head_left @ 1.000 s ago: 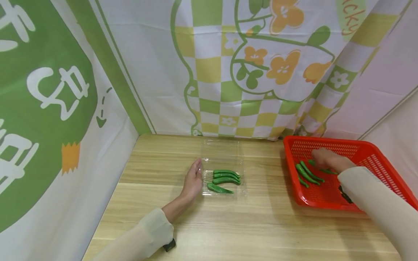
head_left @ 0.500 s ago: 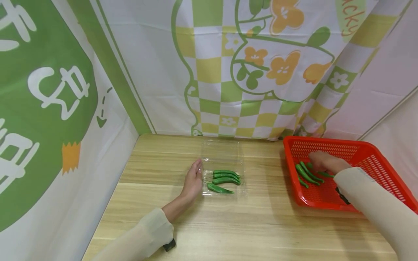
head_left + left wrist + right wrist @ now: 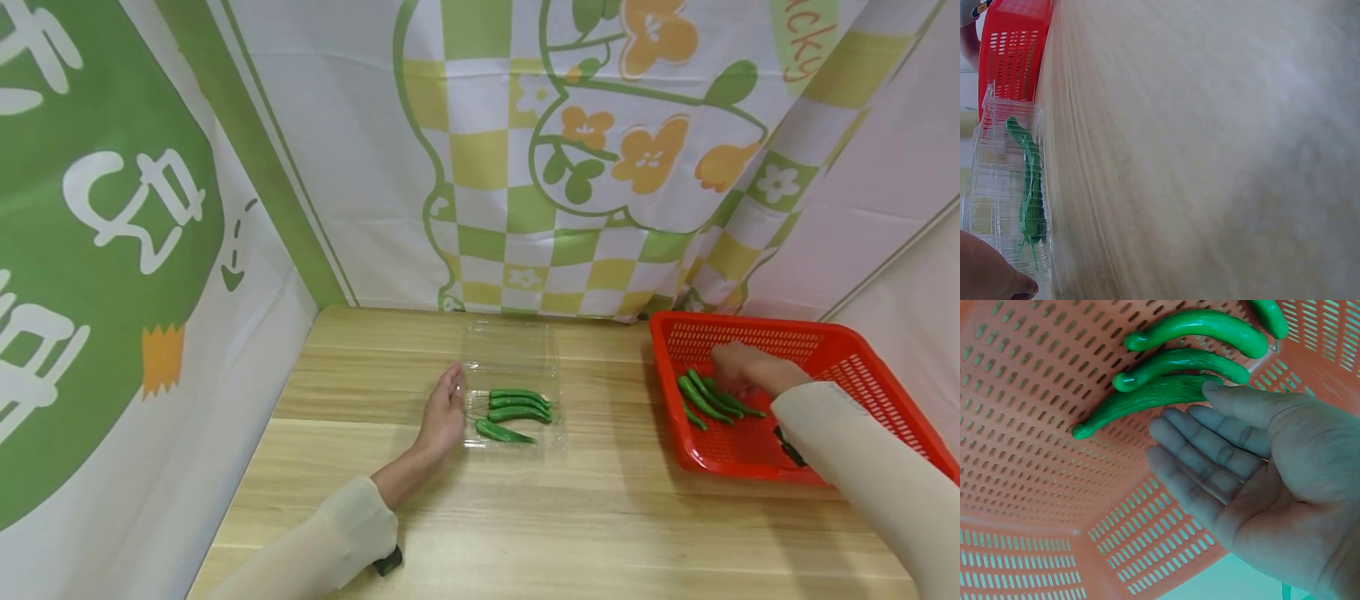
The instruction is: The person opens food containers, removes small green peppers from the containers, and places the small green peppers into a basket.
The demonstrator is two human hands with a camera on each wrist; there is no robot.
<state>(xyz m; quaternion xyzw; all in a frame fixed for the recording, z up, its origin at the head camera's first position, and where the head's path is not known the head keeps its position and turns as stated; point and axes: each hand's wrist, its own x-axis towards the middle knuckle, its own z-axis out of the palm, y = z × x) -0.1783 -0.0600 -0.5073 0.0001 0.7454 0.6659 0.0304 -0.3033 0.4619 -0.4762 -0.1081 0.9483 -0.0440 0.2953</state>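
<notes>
My left hand (image 3: 444, 417) rests along the left side of a clear plastic clamshell box (image 3: 510, 346), lid folded back. Several green chili peppers (image 3: 519, 412) lie in its near half, stems toward that hand. In the left wrist view a fingertip (image 3: 1019, 284) shows at the end of the box. Over at the right, my right hand (image 3: 750, 368) is down inside a red plastic basket (image 3: 847, 333). Its fingers are loosely extended in the right wrist view, and the thumb touches the end of a green chili pepper (image 3: 1141, 403). More chili peppers (image 3: 1197, 331) lie alongside that one.
A light wood table (image 3: 420, 525) bears the box and the basket. Printed cloth (image 3: 525, 250) hangs at its back edge, and another green-and-white cloth (image 3: 247, 350) stands along the left. The basket's raised perforated wall surrounds the right hand.
The chili pepper by my right hand has swung nearer the others in the basket, and that hand has shifted slightly. My left hand and the box stay as they were.
</notes>
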